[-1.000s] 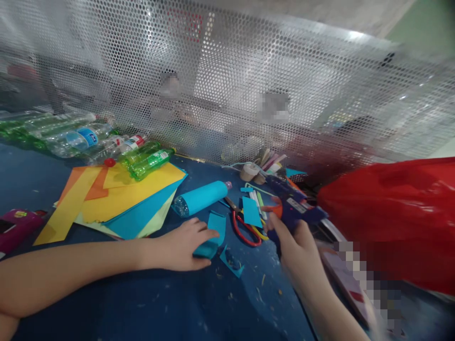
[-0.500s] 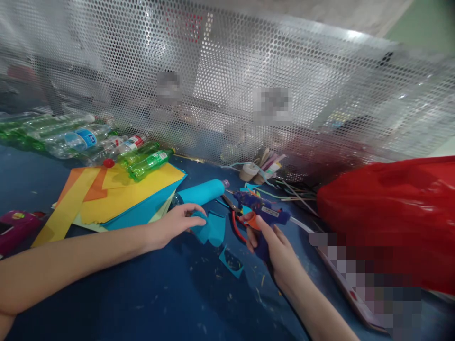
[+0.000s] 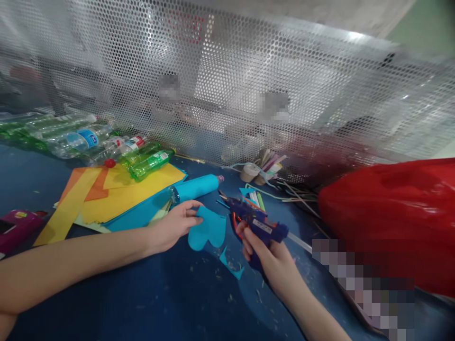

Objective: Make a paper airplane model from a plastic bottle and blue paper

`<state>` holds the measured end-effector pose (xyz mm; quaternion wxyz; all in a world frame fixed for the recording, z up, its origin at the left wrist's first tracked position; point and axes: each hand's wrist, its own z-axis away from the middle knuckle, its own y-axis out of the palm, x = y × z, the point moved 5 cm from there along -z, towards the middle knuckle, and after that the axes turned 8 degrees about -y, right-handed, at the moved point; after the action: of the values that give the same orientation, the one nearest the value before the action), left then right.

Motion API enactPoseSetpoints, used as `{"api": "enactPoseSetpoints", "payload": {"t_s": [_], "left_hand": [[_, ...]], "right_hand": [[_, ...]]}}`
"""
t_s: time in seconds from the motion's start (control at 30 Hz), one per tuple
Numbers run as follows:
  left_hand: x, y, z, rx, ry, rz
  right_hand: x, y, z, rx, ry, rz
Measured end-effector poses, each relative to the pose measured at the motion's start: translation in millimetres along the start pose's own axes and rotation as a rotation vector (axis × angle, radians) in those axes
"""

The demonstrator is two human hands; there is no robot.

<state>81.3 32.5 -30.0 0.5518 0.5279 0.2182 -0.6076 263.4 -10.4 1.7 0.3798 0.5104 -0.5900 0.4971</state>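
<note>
A cut piece of blue paper (image 3: 209, 230) with rounded lobes is pinched at its left edge by my left hand (image 3: 179, 221). My right hand (image 3: 266, 251) grips a dark blue hot glue gun (image 3: 263, 225), its nozzle pointing to the upper left and a clear glue stick in its back end. Behind my left hand lies a plastic bottle wrapped in blue paper (image 3: 197, 188). Red-handled scissors (image 3: 235, 225) are partly hidden behind the glue gun. A curved blue paper scrap (image 3: 231, 265) rests on the table below the held piece.
Several clear and green bottles (image 3: 151, 165) lie at the back left, beside stacked yellow, orange and blue paper (image 3: 138, 201). A magenta tool (image 3: 21, 229) sits far left. At right are a red bag (image 3: 398, 213) and a blurred-out flat object. A perforated metal panel (image 3: 213, 85) stands behind.
The blue paper piece has turned flatter toward me in my left hand. My right hand has brought the glue gun slightly down and left. The wrapped bottle has shifted a little left.
</note>
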Motion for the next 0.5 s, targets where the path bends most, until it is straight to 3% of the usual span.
{"api": "enactPoseSetpoints", "payload": {"t_s": [0.1,0.27,0.5], "left_hand": [[4,-3.3,-2,-0.042,0.016,0.05],[2,0.6,0,-0.011,0.101,0.071],[-5,9.9,10,-0.001,0.173,-0.042]], "right_hand": [[-2,8,9,0.052,-0.006,0.167],[0,12,20,0.043,-0.061,0.484],[8,13,23,-0.04,-0.049,0.507]]}}
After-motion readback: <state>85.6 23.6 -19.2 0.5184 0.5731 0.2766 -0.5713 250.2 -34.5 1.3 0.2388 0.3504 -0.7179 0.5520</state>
